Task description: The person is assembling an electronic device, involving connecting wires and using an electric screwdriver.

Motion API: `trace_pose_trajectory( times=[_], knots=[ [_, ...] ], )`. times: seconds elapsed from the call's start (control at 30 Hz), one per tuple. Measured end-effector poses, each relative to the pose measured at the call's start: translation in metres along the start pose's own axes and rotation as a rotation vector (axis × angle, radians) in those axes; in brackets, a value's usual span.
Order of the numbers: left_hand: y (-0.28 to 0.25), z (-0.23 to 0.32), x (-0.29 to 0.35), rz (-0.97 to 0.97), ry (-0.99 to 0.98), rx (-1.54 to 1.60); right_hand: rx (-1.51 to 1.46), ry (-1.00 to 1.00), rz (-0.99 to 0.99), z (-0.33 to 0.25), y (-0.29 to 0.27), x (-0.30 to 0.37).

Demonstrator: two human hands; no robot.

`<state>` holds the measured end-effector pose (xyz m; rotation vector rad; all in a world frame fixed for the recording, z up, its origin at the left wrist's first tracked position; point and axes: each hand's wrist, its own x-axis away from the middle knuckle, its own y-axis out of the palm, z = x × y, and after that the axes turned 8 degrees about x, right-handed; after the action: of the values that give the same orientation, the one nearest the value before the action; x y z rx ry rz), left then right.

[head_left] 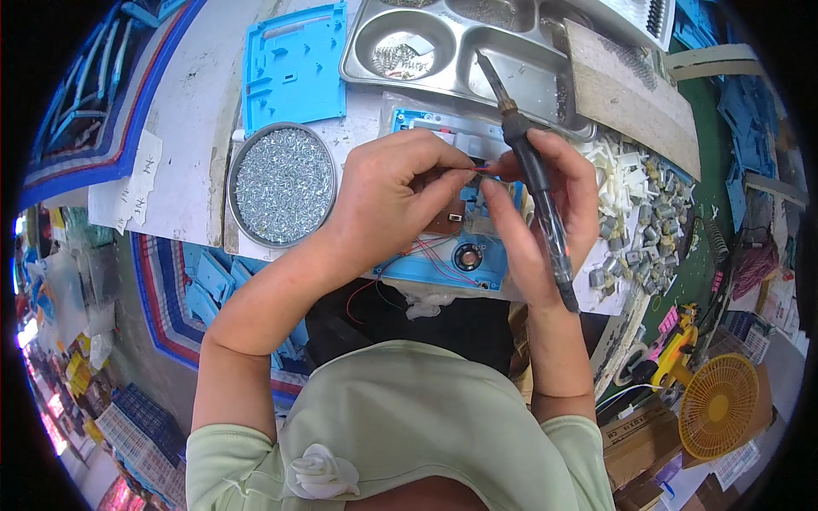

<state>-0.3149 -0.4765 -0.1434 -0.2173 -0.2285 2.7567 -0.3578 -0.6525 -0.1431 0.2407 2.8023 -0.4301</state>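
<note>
Over the work, my left hand (379, 183) pinches a thin red wire (481, 169) between thumb and forefinger. My right hand (581, 200) carries a soldering iron (537, 170) with a dark handle, its tip pointing away from me over a metal tray. The right thumb reaches close to the pinched wire. Below both hands lies a blue plastic housing (417, 271), partly hidden by them. It holds a brown circuit board (447, 220), a round part like a small speaker (468, 257) and loose red wires.
Left of my arms stands a round dish of small metal screws (283, 183). Behind it lies a blue plastic panel (294, 68). A steel compartment tray (456, 94) is at the back. White plastic parts (626, 179) and small metal motors (635, 251) are heaped at right, near a yellow fan (720, 404).
</note>
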Motion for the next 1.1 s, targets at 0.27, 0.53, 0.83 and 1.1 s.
trace_pose_trajectory(
  times=[0.27,0.53,0.83,1.1],
  knots=[
    [-0.002,-0.001,0.001,-0.004,-0.064,0.129,-0.02,0.04,0.008,0.002,0.005,-0.007],
    [-0.003,-0.004,0.0,-0.003,0.101,-0.072,0.222,-0.096,0.088,0.013,0.004,0.005],
    [0.003,-0.014,-0.001,0.034,0.187,-0.282,0.227,-0.265,0.069,-0.001,-0.058,0.024],
    [0.002,-0.012,-0.005,0.049,0.144,-0.285,0.334,-0.304,-0.062,-0.004,-0.058,0.031]
  ],
)
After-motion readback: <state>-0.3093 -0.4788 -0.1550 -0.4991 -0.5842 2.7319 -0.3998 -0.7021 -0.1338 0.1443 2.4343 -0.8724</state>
